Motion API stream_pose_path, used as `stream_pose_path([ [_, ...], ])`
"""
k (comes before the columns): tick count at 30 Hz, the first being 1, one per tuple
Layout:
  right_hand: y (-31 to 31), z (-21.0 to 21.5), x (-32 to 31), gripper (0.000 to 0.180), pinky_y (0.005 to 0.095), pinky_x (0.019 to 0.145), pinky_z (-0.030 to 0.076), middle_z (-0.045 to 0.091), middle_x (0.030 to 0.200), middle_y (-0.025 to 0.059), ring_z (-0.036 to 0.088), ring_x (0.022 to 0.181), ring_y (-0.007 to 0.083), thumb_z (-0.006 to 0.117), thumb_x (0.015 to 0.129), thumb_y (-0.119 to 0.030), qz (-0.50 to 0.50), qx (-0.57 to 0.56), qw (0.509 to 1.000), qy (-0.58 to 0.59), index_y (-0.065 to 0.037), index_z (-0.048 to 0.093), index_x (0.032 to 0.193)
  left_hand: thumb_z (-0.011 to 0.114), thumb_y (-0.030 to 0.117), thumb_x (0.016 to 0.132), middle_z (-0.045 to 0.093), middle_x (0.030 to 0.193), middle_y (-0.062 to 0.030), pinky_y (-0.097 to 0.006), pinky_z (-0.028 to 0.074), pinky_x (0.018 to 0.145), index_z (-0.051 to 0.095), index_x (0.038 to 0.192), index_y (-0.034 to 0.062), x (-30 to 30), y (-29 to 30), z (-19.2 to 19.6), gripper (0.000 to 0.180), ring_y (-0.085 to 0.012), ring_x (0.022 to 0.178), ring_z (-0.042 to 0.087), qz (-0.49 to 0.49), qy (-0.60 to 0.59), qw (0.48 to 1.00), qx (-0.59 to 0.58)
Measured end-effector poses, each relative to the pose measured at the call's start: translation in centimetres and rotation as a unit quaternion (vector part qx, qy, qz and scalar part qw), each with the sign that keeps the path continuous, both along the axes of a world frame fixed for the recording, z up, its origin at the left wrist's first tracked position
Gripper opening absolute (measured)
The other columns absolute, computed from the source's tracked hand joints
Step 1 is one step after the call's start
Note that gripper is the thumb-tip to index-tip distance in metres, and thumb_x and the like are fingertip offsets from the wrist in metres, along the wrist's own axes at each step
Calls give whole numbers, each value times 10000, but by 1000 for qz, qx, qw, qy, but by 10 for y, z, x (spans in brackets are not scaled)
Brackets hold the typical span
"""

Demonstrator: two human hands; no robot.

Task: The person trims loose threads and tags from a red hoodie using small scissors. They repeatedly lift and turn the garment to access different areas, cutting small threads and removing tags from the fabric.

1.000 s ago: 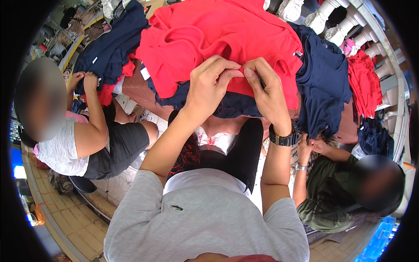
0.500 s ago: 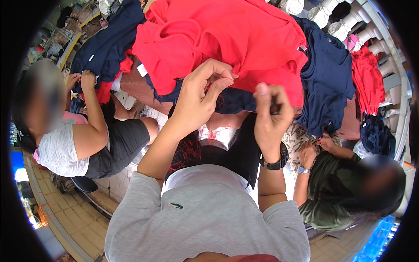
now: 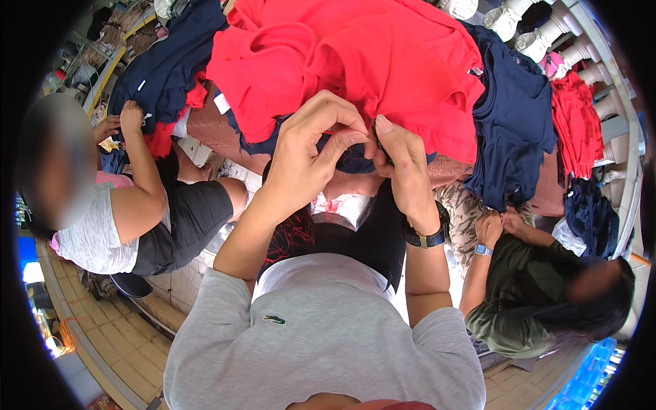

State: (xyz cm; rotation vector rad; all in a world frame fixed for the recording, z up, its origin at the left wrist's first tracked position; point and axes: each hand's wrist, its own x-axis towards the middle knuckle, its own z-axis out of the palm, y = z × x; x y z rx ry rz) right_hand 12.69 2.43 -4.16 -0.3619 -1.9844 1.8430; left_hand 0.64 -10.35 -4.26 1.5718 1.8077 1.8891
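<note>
A large red garment (image 3: 403, 75) lies heaped over the table in front of me, its near edge hanging toward my lap. My left hand (image 3: 307, 150) is closed in a pinch on the garment's near edge. Right beside those fingertips is my right hand (image 3: 408, 171), its fingers curled around a small dark tool (image 3: 389, 160) that is mostly hidden. Its thumb points up at the red cloth, close to the left fingertips. Loose red threads (image 3: 294, 229) cling to my dark trousers.
Navy garments (image 3: 509, 116) lie to the right, with another navy pile (image 3: 164, 68) at the left. A person in grey (image 3: 102, 219) sits on the left and one in dark green (image 3: 519, 301) on the right, both handling cloth. White balusters (image 3: 540, 37) line the far right.
My right hand has moved up and left, from apart to right beside the left fingertips. My left hand stays nearly in place at the red edge.
</note>
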Motion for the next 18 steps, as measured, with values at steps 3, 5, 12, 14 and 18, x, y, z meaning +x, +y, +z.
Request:
stream_pose_path([
  [3,0,0,-4,472,240,504,213,409,647,-25,304,549,60,443,1061,-383,5,-2,1000,17,-46,547,747,671,-53,851,626,909,-106,-328,513,748,647,913,-17,3,4,-1,77,-244,836,653,8,-14,1000,21],
  [5,2,-3,-6,475,259,506,220,389,632,-29,302,551,63,455,1059,-370,19,-18,999,28,-52,508,710,667,-54,847,625,905,-107,-332,512,739,646,914,-19,3,5,-1,78,-243,828,652,6,-9,1000,24],
  [12,7,6,22,276,260,529,265,432,685,-18,352,591,65,569,971,-271,-59,7,992,109,-41,516,829,693,-48,856,597,880,-83,-304,487,734,614,931,-15,-4,-47,11,114,-199,800,619,-173,24,953,-249],
  [14,8,0,18,209,221,538,288,491,753,-1,410,623,58,697,863,-122,-148,139,961,189,-23,566,993,710,-39,852,599,897,-78,-300,486,725,611,948,-12,1,-41,11,140,-183,788,611,-73,30,983,-163],
  [18,7,11,1,301,265,559,432,620,882,80,579,715,164,739,775,31,-216,357,893,170,-36,669,1059,755,7,844,588,964,-71,-292,491,737,594,977,-9,6,-15,1,210,-144,810,600,39,-15,997,-66],
])
